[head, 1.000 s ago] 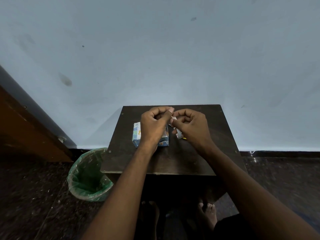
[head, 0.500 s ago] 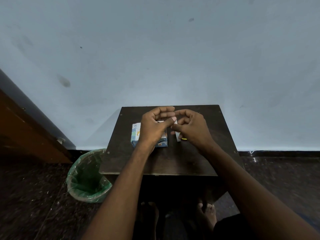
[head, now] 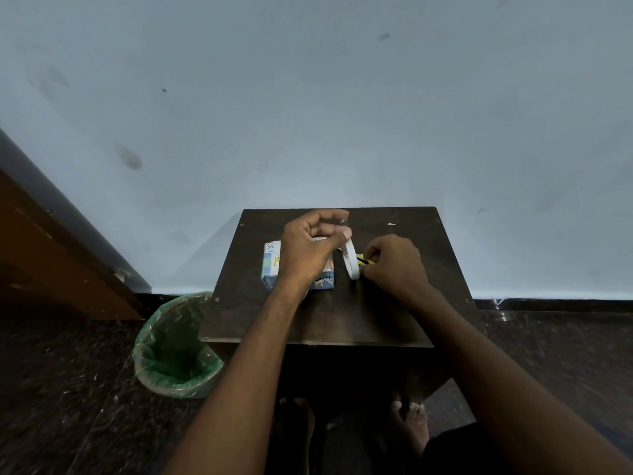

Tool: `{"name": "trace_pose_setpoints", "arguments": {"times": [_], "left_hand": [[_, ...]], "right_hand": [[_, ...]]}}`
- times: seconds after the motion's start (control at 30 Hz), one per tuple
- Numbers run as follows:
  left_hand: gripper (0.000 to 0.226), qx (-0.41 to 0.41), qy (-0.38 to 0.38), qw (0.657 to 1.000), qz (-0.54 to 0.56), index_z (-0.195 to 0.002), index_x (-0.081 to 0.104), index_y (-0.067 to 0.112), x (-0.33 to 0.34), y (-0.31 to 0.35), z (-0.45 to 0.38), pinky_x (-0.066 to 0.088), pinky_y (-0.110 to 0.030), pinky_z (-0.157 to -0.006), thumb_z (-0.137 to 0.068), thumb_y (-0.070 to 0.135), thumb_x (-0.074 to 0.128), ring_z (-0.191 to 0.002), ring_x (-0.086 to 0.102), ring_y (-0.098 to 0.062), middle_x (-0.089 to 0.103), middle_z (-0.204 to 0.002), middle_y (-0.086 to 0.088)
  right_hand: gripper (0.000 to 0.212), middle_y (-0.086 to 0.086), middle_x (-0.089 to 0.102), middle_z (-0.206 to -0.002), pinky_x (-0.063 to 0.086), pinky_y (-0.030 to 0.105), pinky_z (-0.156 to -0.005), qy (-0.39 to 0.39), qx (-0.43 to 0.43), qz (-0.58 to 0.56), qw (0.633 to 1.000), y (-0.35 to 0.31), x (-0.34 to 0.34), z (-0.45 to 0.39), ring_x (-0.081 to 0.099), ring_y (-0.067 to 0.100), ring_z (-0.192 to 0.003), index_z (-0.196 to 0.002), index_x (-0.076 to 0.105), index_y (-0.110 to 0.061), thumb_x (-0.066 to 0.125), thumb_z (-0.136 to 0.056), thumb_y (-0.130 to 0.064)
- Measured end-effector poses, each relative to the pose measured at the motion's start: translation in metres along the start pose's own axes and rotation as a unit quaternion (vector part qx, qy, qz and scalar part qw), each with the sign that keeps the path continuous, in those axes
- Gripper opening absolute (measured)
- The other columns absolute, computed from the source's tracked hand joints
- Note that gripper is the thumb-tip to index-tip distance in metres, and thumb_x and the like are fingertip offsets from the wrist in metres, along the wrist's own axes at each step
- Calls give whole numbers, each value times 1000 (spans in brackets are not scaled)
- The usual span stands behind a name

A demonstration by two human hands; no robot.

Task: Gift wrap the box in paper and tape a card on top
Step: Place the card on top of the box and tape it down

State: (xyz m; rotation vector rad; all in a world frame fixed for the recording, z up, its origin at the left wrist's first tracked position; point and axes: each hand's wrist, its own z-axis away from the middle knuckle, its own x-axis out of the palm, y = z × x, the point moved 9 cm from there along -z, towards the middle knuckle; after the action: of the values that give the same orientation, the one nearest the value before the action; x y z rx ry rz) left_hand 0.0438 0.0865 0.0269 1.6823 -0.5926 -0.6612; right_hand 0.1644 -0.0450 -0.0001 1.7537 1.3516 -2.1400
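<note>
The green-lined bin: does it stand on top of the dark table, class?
No, the green-lined bin stands on the floor beside the left edge of the table, lower than its top.

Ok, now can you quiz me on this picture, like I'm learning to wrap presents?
1. True or false: the wrapped box is lying on the floor.
2. What stands on the table between the left hand and the right hand? A) a white tape roll B) a cup C) a ball
3. Fill in: the small tool in the right hand is partly ____ in colour.

Key
1. False. It is on the table, partly under the left hand.
2. A
3. yellow
</note>
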Motion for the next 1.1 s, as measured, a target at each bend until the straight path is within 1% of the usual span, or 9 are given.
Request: {"name": "trace_pose_setpoints", "arguments": {"times": [0.17,0.3,0.4,0.53,0.63,0.73,0.83,0.97,1.1], "left_hand": [[22,4,23,1000,1,-111,80,15,-5,2,-2,47,-15,-60,-91,8,82,-64,68,-2,81,-82,-5],[22,15,26,1000,-5,-112,80,14,-7,3,-3,51,-15,-70,-91,6,81,-75,73,-4,80,-80,-2],[23,19,10,1000,-19,-113,79,12,-3,4,-2,49,-11,-66,-92,4,80,-68,69,3,79,-80,1],[24,34,0,998,-43,-113,79,18,-2,4,-2,56,-27,-88,-91,8,81,-90,78,-9,81,-82,3],[25,40,3,998,-44,-112,79,19,-1,5,-3,59,-31,-93,-91,7,81,-93,79,-12,82,-84,3],[26,46,8,998,-45,-112,79,18,-3,5,-5,59,-28,-90,-90,5,80,-94,79,-13,82,-85,2],[27,49,9,998,-49,-112,79,18,-5,4,-6,60,-29,-82,-90,3,78,-91,79,-12,82,-87,2],[24,47,18,997,-58,-110,79,21,-8,4,-7,47,-16,-59,-91,6,78,-77,72,-3,81,-83,3],[24,46,22,997,-52,-111,78,18,-10,4,-6,45,-11,-56,-92,4,78,-75,72,-3,81,-83,2]], "right_hand": [[12,3,70,-95,48,32,-72,6,8,53,999,-2,0,0,65,30,-92,-92,74,-17,73,-80,-19],[14,6,69,-94,49,33,-70,14,19,94,995,0,-3,-3,65,32,-90,-93,72,-16,74,-80,-19],[14,9,66,-90,49,34,-68,27,12,118,993,-3,-3,-1,64,34,-89,-86,62,-11,72,-77,-17],[20,8,62,-91,36,33,-65,68,3,120,990,-5,-10,1,56,31,-98,-80,50,-15,69,-83,-14],[14,11,60,-104,38,34,-68,83,11,109,990,-1,-16,-1,61,37,-95,-85,54,-12,68,-86,-13],[14,8,66,-109,45,33,-76,72,19,30,997,7,-17,-9,65,33,-97,-100,73,-13,66,-88,-10],[23,-4,77,-93,56,34,-91,45,20,-92,995,10,-18,-14,71,19,-96,-102,80,-23,71,-87,-8],[22,-5,77,-84,58,33,-89,52,-20,-142,988,2,-32,-14,71,11,-83,-106,81,-20,80,-86,-11],[22,-4,77,-77,59,33,-84,30,-40,-152,987,4,-42,-12,72,9,-79,-102,79,-20,82,-82,-13]]}}
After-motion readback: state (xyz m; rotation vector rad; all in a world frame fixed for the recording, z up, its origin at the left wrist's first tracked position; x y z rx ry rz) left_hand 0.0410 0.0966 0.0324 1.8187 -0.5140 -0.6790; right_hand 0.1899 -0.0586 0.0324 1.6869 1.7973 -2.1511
